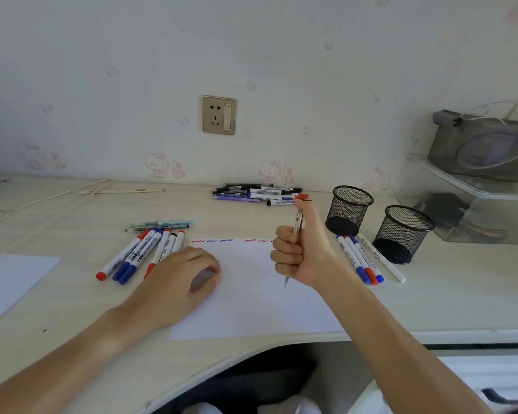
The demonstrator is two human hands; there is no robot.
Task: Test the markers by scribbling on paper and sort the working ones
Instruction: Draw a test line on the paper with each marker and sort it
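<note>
A pale worktop (72,294) runs along a wall papered with faint cartoon cats, a wall socket (219,115) set above it. On a clear shelf (461,180) at the far right sits a grey bag (482,144). In front of the person lies a white sheet of paper (251,309), its far edge marked with a row of short red and blue scribbles (231,241); a second sheet (9,279) lies at the left edge. Two black mesh cups (349,209) stand side by side to the right of the paper, both looking empty from here.

The left hand (186,279) rests palm down on the paper's left part, its fingers (210,267) loosely bent and holding nothing. The right hand (302,252) is raised over the paper's right side, its fingers curled round a pen (297,222) held upright with the thumb up and the tip pointing down, clear of the sheet.

A heap of markers (257,194) lies near the wall. A fanned group of red, blue and black capped markers (141,252) lies just left of the paper, beside the left hand, with two more pens (162,225) behind them. Four markers (362,258) lie in a row between the paper and the nearer cup.
</note>
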